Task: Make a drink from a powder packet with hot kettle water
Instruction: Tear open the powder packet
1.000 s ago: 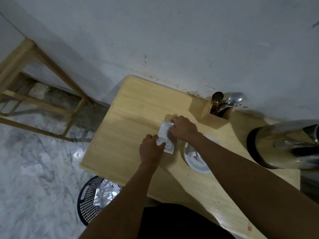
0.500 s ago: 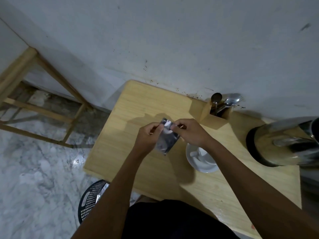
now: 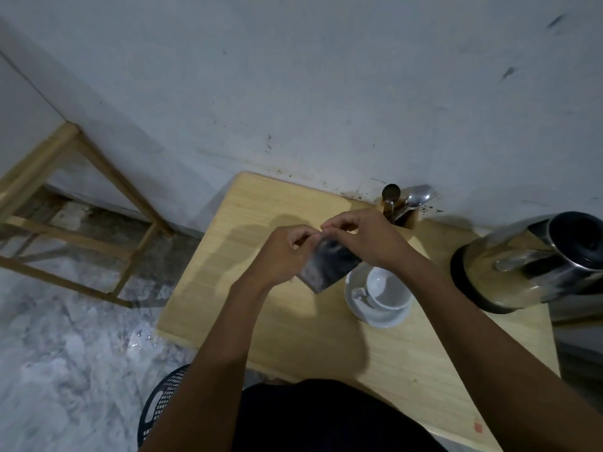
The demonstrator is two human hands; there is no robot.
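Silvery foil powder packet [image 3: 328, 267] lifted off wooden table [image 3: 293, 324] | left hand [image 3: 285, 256], right hand [image 3: 365, 238] pinching top edge | tear imminent, white cup [image 3: 386, 288] still empty

The packet [image 3: 328, 265] is blurred, and its top edge is covered by the fingers [image 3: 339, 228] of both hands. The kettle [image 3: 535, 262] is cut off at the right edge. The basket [image 3: 160, 409] is mostly hidden behind the left forearm.

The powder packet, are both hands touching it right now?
Touching. The head view shows the left hand and right hand pinching the powder packet's top edge, holding it above the table.
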